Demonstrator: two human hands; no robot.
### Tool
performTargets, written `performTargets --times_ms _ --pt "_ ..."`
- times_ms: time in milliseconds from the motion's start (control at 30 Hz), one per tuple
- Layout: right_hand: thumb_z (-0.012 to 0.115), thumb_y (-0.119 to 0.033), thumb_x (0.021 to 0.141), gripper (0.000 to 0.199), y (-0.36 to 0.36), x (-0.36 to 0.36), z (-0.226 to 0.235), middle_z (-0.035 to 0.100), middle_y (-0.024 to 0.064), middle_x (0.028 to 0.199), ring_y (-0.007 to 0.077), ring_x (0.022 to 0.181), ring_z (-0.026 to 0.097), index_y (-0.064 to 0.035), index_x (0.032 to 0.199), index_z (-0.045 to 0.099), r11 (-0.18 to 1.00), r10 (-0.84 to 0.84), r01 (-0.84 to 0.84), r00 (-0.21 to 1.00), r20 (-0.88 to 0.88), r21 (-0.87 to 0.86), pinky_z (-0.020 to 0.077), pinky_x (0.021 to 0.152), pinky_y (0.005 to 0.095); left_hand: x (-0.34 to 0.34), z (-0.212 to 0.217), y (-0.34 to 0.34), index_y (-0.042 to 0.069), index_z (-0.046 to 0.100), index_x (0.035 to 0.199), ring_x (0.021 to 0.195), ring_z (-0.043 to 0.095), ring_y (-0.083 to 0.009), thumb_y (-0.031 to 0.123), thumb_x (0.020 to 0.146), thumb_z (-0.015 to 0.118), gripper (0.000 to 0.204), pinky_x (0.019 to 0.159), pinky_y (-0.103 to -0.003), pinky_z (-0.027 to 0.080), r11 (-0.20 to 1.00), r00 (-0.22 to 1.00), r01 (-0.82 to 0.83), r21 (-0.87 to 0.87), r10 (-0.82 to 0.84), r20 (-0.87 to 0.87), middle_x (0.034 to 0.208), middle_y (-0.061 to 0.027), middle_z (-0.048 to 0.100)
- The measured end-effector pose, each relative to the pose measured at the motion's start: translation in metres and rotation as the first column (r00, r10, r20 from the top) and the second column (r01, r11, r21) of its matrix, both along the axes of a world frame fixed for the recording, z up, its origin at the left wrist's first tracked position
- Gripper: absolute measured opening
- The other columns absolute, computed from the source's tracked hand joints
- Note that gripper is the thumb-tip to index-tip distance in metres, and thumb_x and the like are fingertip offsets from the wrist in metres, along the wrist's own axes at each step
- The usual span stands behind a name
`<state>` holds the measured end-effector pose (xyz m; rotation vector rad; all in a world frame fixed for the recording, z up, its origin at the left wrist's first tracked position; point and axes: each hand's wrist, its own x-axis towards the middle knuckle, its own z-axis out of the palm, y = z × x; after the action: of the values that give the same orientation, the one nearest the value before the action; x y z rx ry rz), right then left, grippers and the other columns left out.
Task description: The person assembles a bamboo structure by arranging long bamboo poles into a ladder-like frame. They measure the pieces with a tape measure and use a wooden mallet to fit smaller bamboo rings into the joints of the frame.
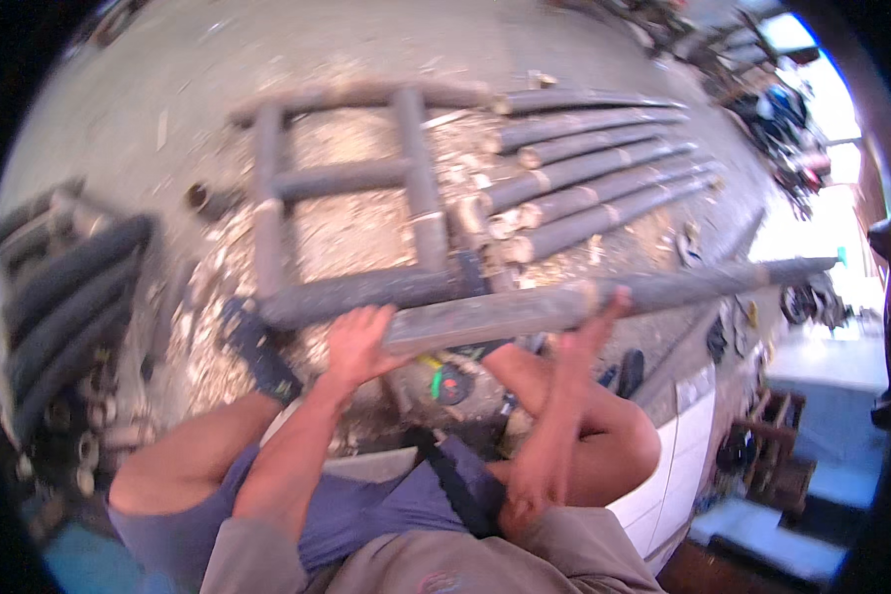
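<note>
Re handling: on floor (168, 109), keep footing firm, esp. w/ loose chips (342, 243) about; w/ ladder-like frame (346, 180) directly ahead, keep clearance to avoid knocks; w/ long pole (525, 311), held across front of body, far end out to rt, balance wt. btwn both hands & check roll nr pale ring. Hands apart from each other: lt hand (359, 342) clamped on near end of long pole; rt hand (594, 332) against same approx. midway, finger wrap blurred, cannot tell if fully closed. Adequate spread for control; unsupported far end, so watch for swing. Re materials, descending: grey, dusty, concrete-like floor; flat-lying frame of dark, round-section members, two uprights w/ crosspieces top, mid & btm; to rt of same, row of approx. six dark poles (594, 192), straight, w/ pale ring marks, bamboo-like; to far lt, stack of curved lengths (79, 297), dark, smooth-looking; long pole w/ paler near half, darker far half, ring at join; short stub (208, 200), round, apparently hollow; small roundish item (449, 386) btwn feet, dark w/ green & orange patches, type unconfirmed; lastly, pale, flaky, irregular chips.
</note>
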<state>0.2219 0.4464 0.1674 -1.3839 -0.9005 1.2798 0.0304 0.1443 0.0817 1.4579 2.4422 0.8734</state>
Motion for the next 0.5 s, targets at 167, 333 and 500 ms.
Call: performTargets --times_ms 167,333,500 --pt "0.069 -0.061 0.091 0.103 0.014 0.001 -0.071 0.051 0.0234 0.146 0.0351 0.124 0.058 0.0107 0.155 0.033 0.954 0.003 0.014 0.998 0.057 -0.298 0.0503 0.104 0.0521 -0.006 0.01 -0.006 0.01 0.065 0.124 0.092 0.07 -0.0349 0.052 0.061 0.09 0.079 0.08 -0.048 0.056 0.971 0.999 0.031 -0.237 -0.038 -0.026 0.099 -0.0133 0.069" --pt "0.08 -0.049 0.087 0.097 0.022 -0.001 -0.106 0.051 0.0239 0.146 0.034 0.123 0.059 0.011 0.151 0.039 0.947 0.035 -0.076 0.99 -0.135 -0.311 0.0538 0.1 0.0493 0.004 0.032 0.013 0.008 0.065 0.123 0.092 0.074 -0.0373 0.06 0.064 0.087 0.082 0.081 -0.051 0.058 0.89 0.995 0.043 -0.454 0.0 0.096 0.102 -0.0186 0.073" --pt "0.082 -0.045 0.086 0.095 0.05 0.009 -0.122 0.054 0.0208 0.145 0.0331 0.123 0.061 0.0062 0.153 0.038 0.945 0.081 -0.09 0.996 -0.042 -0.315 0.0555 0.096 0.0496 0.011 0.049 0.04 0.007 0.067 0.122 0.089 0.075 -0.0391 0.066 0.064 0.085 0.084 0.079 -0.05 0.059 0.846 0.983 0.092 -0.525 0.008 0.184 0.1 -0.0231 0.075"
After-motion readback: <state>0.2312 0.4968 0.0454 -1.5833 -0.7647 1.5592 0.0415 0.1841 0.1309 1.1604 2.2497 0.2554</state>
